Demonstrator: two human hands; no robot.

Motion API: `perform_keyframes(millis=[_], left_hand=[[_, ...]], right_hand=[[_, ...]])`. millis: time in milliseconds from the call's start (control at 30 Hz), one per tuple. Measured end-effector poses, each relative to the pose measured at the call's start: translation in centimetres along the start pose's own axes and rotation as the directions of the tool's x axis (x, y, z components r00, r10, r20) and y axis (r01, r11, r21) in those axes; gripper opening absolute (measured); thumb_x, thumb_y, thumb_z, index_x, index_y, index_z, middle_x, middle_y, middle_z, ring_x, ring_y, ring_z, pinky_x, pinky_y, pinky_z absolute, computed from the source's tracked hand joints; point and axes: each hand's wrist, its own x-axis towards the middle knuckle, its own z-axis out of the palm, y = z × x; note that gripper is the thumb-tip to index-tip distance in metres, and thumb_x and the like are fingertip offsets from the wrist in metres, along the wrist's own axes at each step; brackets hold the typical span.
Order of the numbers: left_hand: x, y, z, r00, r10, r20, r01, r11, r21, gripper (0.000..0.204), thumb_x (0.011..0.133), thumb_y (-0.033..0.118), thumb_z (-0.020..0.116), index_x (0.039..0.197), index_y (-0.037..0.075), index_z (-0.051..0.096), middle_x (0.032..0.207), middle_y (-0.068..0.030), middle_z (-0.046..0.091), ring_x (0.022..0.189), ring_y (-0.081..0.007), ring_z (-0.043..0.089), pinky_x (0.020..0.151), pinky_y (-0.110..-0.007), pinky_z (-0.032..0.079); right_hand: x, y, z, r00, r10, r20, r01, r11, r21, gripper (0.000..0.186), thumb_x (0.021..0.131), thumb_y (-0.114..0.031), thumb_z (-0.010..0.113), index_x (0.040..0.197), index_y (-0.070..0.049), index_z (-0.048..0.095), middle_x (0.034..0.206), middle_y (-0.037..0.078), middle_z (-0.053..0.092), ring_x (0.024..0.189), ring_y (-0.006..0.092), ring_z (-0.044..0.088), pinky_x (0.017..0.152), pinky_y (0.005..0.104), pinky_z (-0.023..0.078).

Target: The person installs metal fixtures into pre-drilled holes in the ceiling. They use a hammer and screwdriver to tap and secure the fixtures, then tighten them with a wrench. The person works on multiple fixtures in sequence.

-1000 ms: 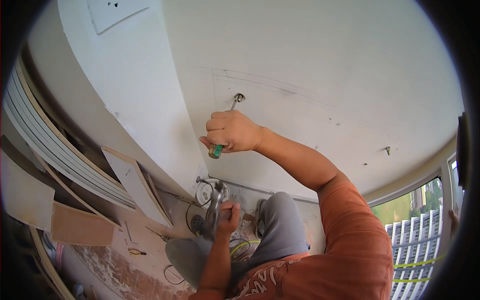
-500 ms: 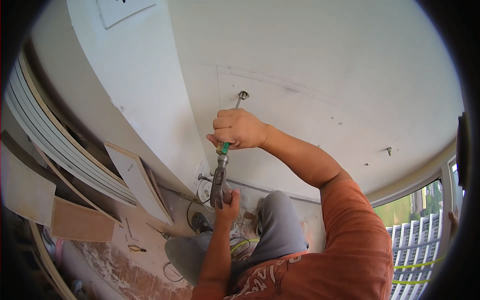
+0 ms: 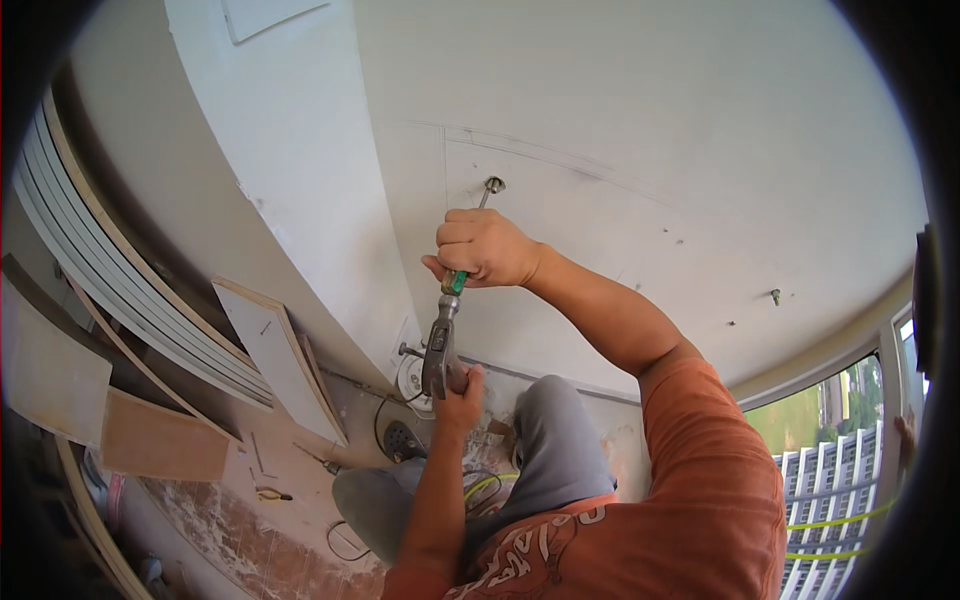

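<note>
Overhead, in the head view, a pale plaster wall (image 3: 640, 120) fills most of the frame, with faint pencil lines drawn across it and a corner running down at left of centre. A small white rectangular plate (image 3: 268, 14) sits high on the left wall face, cut off by the upper edge.

The right hand (image 3: 487, 247) is raised against the wall, its fingers (image 3: 462, 235) closed tight round a chisel (image 3: 470, 240); the metal tip meets a small hole in the plaster just above the fist, and a green handle end pokes out below it. The left hand (image 3: 458, 392) is lower, fingers wrapped fully round the shaft of a hammer (image 3: 438, 347), whose steel head sits just under the green handle end; whether they touch cannot be told.

Below, the floor (image 3: 250, 520) is dusty and reddish, strewn with cables and a small tool too tiny to identify. Flat boards (image 3: 280, 360) lean against the wall at left, beside a curved stack of long white strips (image 3: 110, 270). A round pale object near the left hand is partly hidden. At lower right, a window (image 3: 840, 470) shows greenery and buildings. The person's grey trousers and orange shirt cover the lower centre.
</note>
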Motion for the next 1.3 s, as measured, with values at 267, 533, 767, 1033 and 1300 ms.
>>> perform_keyframes(millis=[267,533,767,1033,1300], left_hand=[[-6.7,1.7,-6.0,0.994,0.105,0.013,-0.105,0.994,0.018,0.018,0.093,0.009,0.062,0.077,0.001,0.058,0.065,-0.0047,0.06,0.058,-0.01,0.054,0.052,-0.028,0.042],[-7.5,-0.3,-6.9,0.976,0.03,-0.217,-0.087,0.962,-0.258,0.017,0.094,0.007,0.06,0.079,0.001,0.053,0.066,-0.0053,0.058,0.058,-0.0138,0.055,0.057,-0.03,0.046],[-7.8,-0.8,-10.3,0.91,0.167,-0.38,-0.232,0.964,-0.131,0.016,0.094,0.007,0.059,0.081,0.0,0.053,0.067,-0.0077,0.057,0.059,-0.0152,0.053,0.059,-0.032,0.046],[-8.1,-2.4,-9.7,0.957,0.071,-0.283,-0.052,0.996,0.074,0.019,0.091,0.013,0.065,0.077,0.001,0.06,0.063,-0.0039,0.06,0.057,-0.0115,0.055,0.055,-0.029,0.043],[-7.1,-3.5,-5.8,0.914,-0.401,-0.066,0.38,0.786,0.488,0.032,0.082,0.029,0.069,0.091,-0.001,0.063,0.078,-0.0217,0.066,0.076,-0.0396,0.065,0.068,-0.046,0.049]], right_hand=[[1.0,-0.5,-1.5,0.968,0.161,0.191,-0.142,0.984,-0.107,0.031,0.081,-0.019,0.071,0.062,-0.011,0.049,0.065,0.003,0.049,0.059,0.0241,0.052,0.052,0.0383,0.043],[2.4,-9.9,0.3,0.968,-0.068,0.241,0.012,0.974,0.228,0.029,0.079,-0.027,0.075,0.068,-0.01,0.054,0.069,0.003,0.051,0.064,0.0228,0.053,0.062,0.0356,0.044],[-5.8,-13.7,-7.6,0.751,0.589,0.3,-0.538,0.808,-0.239,0.025,0.077,-0.021,0.078,0.073,-0.009,0.056,0.07,0.006,0.055,0.063,0.0284,0.056,0.059,0.0397,0.045],[-21.5,-28.2,-3.6,0.431,0.747,0.506,-0.719,0.623,-0.307,0.028,0.064,-0.016,0.074,0.09,-0.013,0.064,0.1,0.007,0.057,0.096,0.0295,0.053,0.085,0.0449,0.04],[-21.6,-28.6,-4.3,0.423,0.818,0.389,-0.783,0.546,-0.296,0.04,0.068,-0.008,0.067,0.108,-0.012,0.063,0.122,0.008,0.055,0.116,0.0309,0.049,0.1,0.0486,0.033]])
